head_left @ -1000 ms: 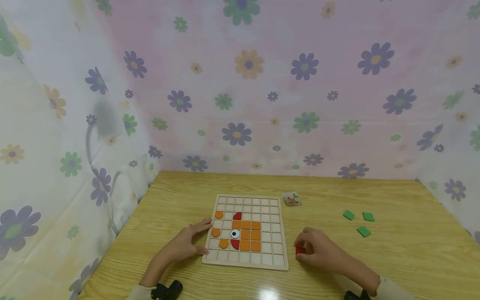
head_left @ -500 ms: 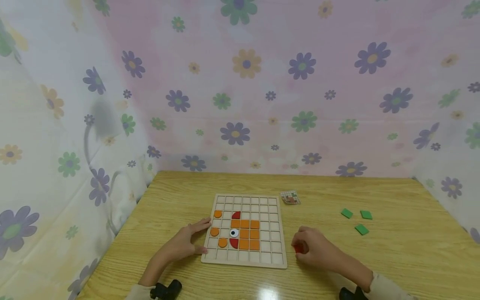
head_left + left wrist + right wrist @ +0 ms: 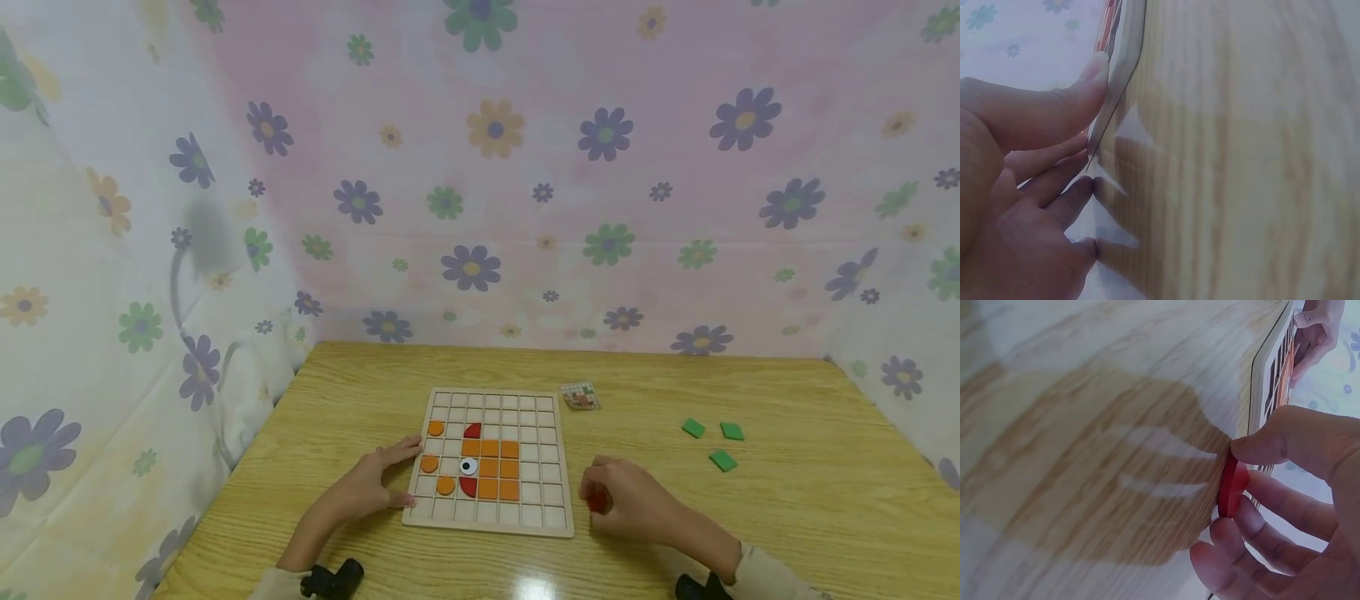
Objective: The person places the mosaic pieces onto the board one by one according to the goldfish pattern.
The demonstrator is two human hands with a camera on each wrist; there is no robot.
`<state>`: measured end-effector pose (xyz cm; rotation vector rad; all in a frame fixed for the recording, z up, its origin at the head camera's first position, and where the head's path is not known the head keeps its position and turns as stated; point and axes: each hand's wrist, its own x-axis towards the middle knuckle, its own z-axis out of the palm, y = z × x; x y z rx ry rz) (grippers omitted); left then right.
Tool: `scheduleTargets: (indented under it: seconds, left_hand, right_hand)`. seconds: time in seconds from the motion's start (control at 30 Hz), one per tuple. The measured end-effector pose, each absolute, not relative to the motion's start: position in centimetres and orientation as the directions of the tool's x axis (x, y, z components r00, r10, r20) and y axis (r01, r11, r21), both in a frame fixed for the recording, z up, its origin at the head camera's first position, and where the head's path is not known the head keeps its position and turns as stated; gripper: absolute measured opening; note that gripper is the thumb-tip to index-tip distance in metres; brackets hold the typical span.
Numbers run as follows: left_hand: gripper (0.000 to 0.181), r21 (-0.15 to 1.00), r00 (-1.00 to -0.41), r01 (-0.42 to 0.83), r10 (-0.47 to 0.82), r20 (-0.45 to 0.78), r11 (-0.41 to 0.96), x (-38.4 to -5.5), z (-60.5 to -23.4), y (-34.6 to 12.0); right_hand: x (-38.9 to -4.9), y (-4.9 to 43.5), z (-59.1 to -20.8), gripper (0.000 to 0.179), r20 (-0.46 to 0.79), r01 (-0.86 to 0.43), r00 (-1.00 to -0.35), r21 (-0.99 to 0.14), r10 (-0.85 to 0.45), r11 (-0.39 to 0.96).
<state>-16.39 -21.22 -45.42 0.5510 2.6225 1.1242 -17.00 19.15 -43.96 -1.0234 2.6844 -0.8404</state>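
Note:
A wooden grid board (image 3: 538, 471) lies on the table in the head view. It bears several orange square tiles (image 3: 489, 469), three orange discs (image 3: 429, 463), two red quarter-round pieces (image 3: 468, 487) and a white disc with an eye (image 3: 468, 467). My left hand (image 3: 367, 483) rests at the board's left edge, thumb and fingers spread; in the left wrist view its thumb (image 3: 1054, 115) touches the rim. Just right of the board, my right hand (image 3: 633, 502) pinches a small red piece (image 3: 1233, 487) between thumb and fingers, close over the tabletop. Those fingers partly hide its shape.
Three green diamond-shaped tiles (image 3: 723, 460) lie to the right on the table. Behind the board's far right corner is a small picture card (image 3: 581, 396) with a grid pattern. Flower-printed cloth (image 3: 480, 208) hangs at the back and both sides.
The right hand has shifted slightly left with the red piece, which has turned a little between its fingers. The left hand stays at the board's edge.

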Motion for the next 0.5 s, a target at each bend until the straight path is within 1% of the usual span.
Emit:
scheduleTargets:
  seconds: [0.2,0.5]
  left_hand:
    - [0.074,0.729,-0.902,0.253,0.428,-0.059,0.635,-16.46,-45.44,-21.22]
    - [0.073,0.738,-0.901,0.244,0.428,-0.066,0.629,-16.42,-45.35,-21.14]
  right_hand:
    - [-17.06,19.09,-44.03,0.02,0.07,-0.587,-0.746,-0.54,-0.662,0.604]
    - [-17.29,18.6,-44.09,0.018,0.119,-0.611,-0.734,-0.544,-0.668,0.575]
